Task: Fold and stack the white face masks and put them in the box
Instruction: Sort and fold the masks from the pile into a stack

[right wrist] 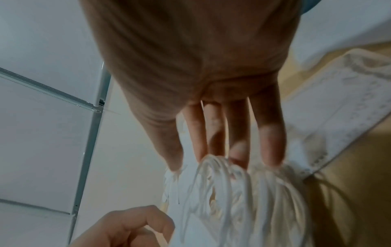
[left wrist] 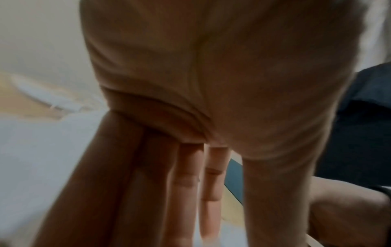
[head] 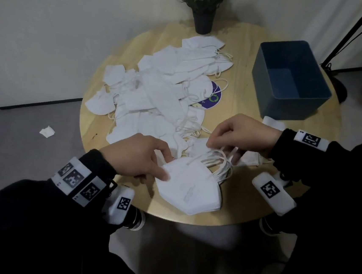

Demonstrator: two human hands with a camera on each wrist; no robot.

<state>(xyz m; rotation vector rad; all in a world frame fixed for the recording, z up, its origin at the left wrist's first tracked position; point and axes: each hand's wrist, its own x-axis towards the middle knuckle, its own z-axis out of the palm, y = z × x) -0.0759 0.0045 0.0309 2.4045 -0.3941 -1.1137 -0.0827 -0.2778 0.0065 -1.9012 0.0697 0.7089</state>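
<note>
Stacking: left hand [head: 138,158] steadies the stack [head: 189,186], right hand [head: 239,135] seemingly pinches its loops [head: 218,162]; next, another mask.

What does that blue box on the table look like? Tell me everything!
The blue box is a dark blue rectangular bin with smooth, plastic-looking walls and an open top. It stands upright on the round wooden table, at its right side. No masks are inside yet. Neither hand touches it; something white lies against its near left corner.
</note>
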